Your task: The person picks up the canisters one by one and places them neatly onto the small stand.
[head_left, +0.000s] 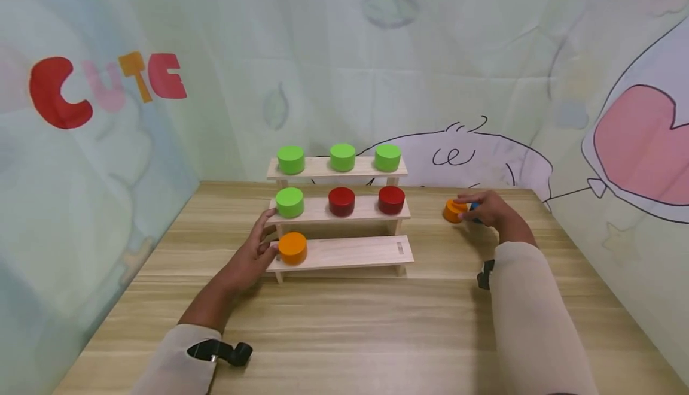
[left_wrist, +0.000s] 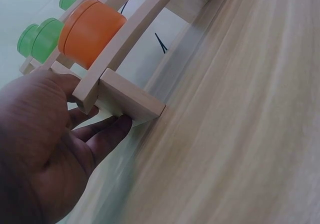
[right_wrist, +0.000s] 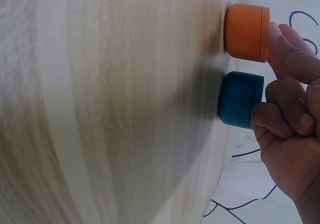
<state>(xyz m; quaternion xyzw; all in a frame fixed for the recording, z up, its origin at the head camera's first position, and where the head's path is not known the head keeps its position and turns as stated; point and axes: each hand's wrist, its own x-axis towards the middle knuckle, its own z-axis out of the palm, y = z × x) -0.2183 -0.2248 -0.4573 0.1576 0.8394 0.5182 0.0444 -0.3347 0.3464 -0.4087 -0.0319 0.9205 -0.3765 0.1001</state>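
A three-tier wooden display stand [head_left: 350,252] holds round lidded containers. My left hand [head_left: 257,251] grips the stand's left end; its thumb lies near the orange container [head_left: 293,248] on the lowest tier, and its fingers touch the end leg [left_wrist: 131,96] below. On the table to the right, my right hand [head_left: 488,208] reaches over a second orange container [head_left: 454,210], its fingertips touching the lid. A blue container [right_wrist: 240,99] stands beside that one, under the curled fingers in the right wrist view. In the head view, the hand mostly hides the blue one.
Green containers, one of them the top-left one [head_left: 291,160], fill the top tier. The middle tier carries a green container [head_left: 289,202] and two red ones, including the middle red container [head_left: 341,201]. A printed cloth backdrop [head_left: 323,84] closes off the wooden table [head_left: 344,335].
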